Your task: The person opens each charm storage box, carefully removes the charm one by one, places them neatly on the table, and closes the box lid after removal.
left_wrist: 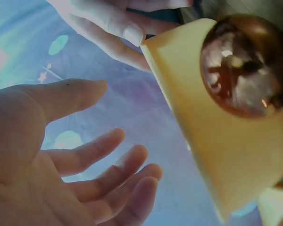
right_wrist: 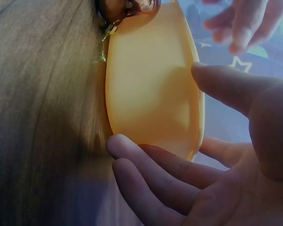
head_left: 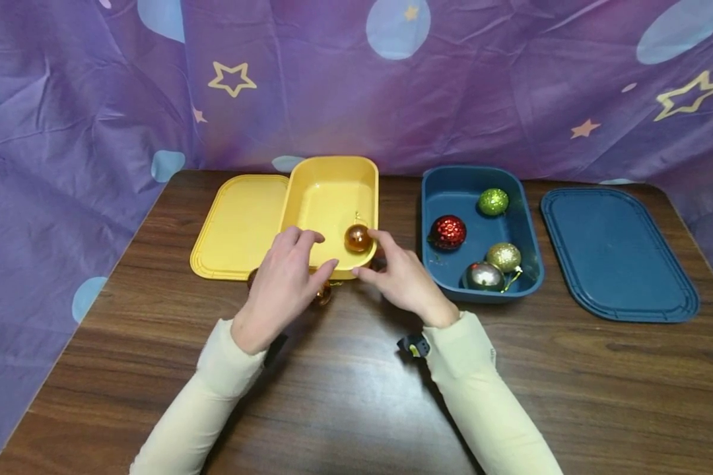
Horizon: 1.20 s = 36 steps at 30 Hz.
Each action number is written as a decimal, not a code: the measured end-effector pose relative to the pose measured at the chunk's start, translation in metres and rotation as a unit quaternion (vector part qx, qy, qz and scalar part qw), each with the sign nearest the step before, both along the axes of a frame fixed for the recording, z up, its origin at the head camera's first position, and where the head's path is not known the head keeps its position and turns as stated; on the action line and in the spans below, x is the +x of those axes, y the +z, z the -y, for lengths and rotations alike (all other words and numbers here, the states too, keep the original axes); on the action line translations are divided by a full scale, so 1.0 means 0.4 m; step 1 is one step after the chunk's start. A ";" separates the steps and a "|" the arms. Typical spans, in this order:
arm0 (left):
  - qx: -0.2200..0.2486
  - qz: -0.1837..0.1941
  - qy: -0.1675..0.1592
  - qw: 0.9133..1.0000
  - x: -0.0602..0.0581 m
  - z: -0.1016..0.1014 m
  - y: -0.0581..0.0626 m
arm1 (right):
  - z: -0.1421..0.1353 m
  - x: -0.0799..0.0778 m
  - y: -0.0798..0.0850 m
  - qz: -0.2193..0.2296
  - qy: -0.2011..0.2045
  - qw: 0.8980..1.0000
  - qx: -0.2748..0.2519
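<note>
Fingers of my left hand (head_left: pixel 282 277) are loosely spread, just off the near side of the yellow box (head_left: pixel 327 204). Those of my right hand (head_left: pixel 407 280) curl round its near right corner, how firmly I can't tell. A copper ball (head_left: pixel 358 238) lies inside by that corner; another copper ball (head_left: pixel 323 294) sits outside, in front.

This is a curtained-off tabletop setting — purple star-printed cloth (head_left: pixel 321 99) hangs behind a wood-grain table (head_left: pixel 344 409).
</note>
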State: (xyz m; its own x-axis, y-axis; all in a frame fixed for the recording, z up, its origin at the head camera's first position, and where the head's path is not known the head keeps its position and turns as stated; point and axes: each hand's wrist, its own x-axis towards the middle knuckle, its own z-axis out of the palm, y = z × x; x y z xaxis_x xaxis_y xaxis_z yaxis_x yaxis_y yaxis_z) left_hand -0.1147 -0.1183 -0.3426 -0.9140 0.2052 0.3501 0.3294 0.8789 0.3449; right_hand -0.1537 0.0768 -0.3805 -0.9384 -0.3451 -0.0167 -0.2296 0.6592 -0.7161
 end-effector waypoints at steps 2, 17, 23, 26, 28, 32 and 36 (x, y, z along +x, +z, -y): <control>0.007 0.016 -0.006 1.000 -0.017 -0.012 -0.002 | 0.000 -0.001 -0.001 -0.003 0.001 1.000 -0.001; -0.016 0.178 -0.022 0.984 -0.124 -0.042 -0.020 | 0.004 0.000 -0.003 -0.016 0.001 1.000 -0.012; -0.019 0.199 -0.051 0.978 -0.147 -0.049 -0.040 | 0.002 -0.003 -0.005 -0.017 0.003 1.000 -0.010; -0.012 0.204 -0.070 0.976 -0.157 -0.052 -0.049 | 0.001 -0.003 -0.005 -0.017 0.003 1.000 -0.008; -0.006 0.208 -0.081 0.975 -0.163 -0.054 -0.053 | 0.001 -0.003 -0.006 -0.017 0.003 1.000 -0.006; 0.001 0.220 -0.100 0.970 -0.173 -0.057 -0.059 | 0.000 -0.003 -0.005 -0.020 0.004 1.000 -0.005; 0.004 0.230 -0.114 0.967 -0.182 -0.059 -0.065 | 0.000 -0.002 -0.004 -0.021 0.004 1.000 -0.008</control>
State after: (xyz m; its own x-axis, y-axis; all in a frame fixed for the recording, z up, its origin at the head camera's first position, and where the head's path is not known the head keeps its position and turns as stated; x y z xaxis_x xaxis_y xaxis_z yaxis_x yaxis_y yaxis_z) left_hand -0.1874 -0.0948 -0.3686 -0.9049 0.4180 -0.0799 0.3240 0.7985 0.5074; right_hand -0.1546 0.0768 -0.3822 -0.9353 -0.3528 0.0285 -0.2653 0.6457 -0.7160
